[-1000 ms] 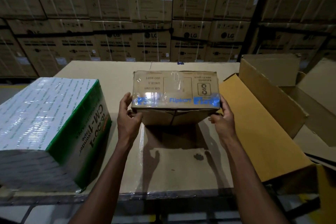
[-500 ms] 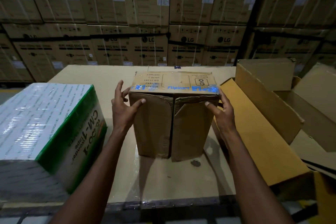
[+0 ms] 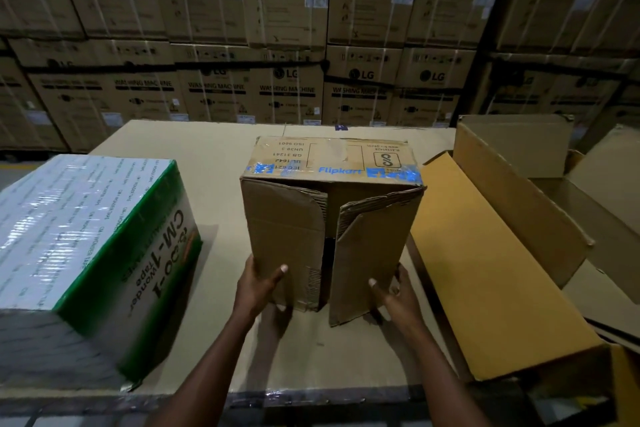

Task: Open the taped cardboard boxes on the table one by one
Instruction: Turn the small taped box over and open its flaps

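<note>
Head view: left hand [image 3: 260,284] and right hand [image 3: 393,291] apparently grasp the cardboard box [image 3: 329,215] between them

One table [image 3: 214,184] is carrying three boxes. One brown box [image 3: 332,218] is standing in the middle, with one strip of blue tape [image 3: 332,172] running along its top near edge and two flaps [image 3: 284,239] facing the camera. One wrapped green-and-white box [image 3: 90,236] is sitting to the left. One open box [image 3: 491,253] is lying to the right. Two hands are showing: one left hand [image 3: 259,288] and one right hand [image 3: 394,295], each gripping a bottom corner of the brown box. Behind, stacked cartons [image 3: 287,90] are filling the wall in at least two rows; their full number cannot be told.
</note>
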